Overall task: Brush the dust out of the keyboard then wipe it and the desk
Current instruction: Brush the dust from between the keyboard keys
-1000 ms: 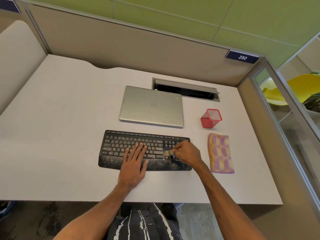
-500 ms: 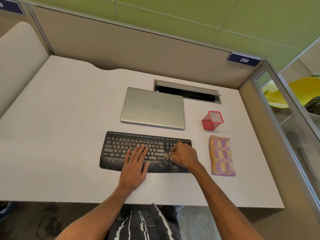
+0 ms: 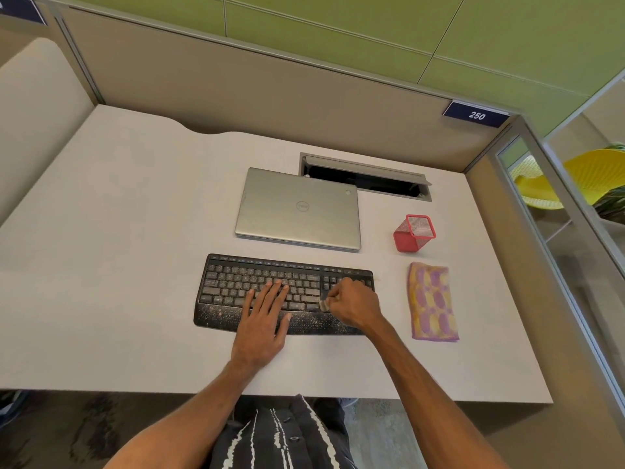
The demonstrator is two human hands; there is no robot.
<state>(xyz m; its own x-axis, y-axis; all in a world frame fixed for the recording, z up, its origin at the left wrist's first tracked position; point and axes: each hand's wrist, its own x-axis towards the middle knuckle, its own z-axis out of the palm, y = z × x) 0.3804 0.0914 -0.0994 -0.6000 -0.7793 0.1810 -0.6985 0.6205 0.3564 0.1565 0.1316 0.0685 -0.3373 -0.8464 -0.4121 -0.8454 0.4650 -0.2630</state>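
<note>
Dark blue number plate (image 3: 476, 115) on the partition's top rail, above the surface's far right corner: white numerals "250". Closed silver laptop (image 3: 299, 228), far centre of the surface: round "Dell" logo mid-lid. Keyboard (image 3: 233, 282) key legends and a second blue plate (image 3: 21, 9) at far left: not legible.

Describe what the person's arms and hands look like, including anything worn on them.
Both the left hand and right hand are bare: no gloves, and no rings, watch or bracelet that I can make out. Both forearms are uncovered down to the frame's edge, no sleeve in view. Between them shows a black garment with white streaks and small buttons.
</note>
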